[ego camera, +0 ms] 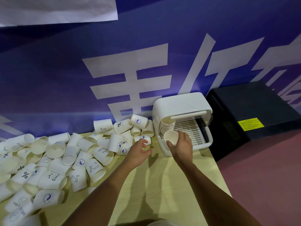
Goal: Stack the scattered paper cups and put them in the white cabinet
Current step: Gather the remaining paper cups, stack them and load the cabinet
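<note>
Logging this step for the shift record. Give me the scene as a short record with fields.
right grip: holds the cup stack at the mouth of the white cabinet, the stack's far end inside
left grip: fingers relaxed, holding nothing, at the edge of the loose paper cups
cabinet front: flap raised, slatted tray showing
table: yellow cover, cups heaped on its left part
beside cabinet: black box with a yellow label, to its right
</note>
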The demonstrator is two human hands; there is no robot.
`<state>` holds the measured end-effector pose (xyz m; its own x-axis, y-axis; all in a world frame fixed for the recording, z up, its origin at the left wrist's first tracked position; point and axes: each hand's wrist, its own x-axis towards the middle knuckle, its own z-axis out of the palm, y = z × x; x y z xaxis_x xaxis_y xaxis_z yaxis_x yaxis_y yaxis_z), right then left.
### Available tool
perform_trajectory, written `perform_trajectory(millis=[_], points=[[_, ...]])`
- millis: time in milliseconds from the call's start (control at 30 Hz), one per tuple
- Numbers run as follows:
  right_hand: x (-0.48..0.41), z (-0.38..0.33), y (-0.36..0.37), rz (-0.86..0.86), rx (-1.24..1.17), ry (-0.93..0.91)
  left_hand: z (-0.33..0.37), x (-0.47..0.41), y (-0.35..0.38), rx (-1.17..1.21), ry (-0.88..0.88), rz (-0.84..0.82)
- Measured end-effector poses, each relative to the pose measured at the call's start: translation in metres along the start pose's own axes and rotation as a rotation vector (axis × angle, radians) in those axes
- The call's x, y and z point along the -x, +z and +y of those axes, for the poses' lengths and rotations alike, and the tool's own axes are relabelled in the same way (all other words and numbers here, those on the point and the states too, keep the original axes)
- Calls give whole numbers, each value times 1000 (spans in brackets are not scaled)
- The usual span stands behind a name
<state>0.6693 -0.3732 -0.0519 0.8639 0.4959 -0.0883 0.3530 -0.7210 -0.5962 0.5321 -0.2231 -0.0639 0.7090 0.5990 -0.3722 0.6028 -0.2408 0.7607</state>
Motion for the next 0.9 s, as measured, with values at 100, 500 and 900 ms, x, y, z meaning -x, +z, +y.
perform_trajectory(millis=[100, 500, 900], points=[[7, -12, -3, 55, -14, -94, -1, 6, -5, 2, 8, 24], [67, -116, 80, -217, -93, -497, -69, 87, -96, 169, -117, 334], [167, -264, 199, -461, -18, -638, -236, 193, -238, 289, -258, 565]])
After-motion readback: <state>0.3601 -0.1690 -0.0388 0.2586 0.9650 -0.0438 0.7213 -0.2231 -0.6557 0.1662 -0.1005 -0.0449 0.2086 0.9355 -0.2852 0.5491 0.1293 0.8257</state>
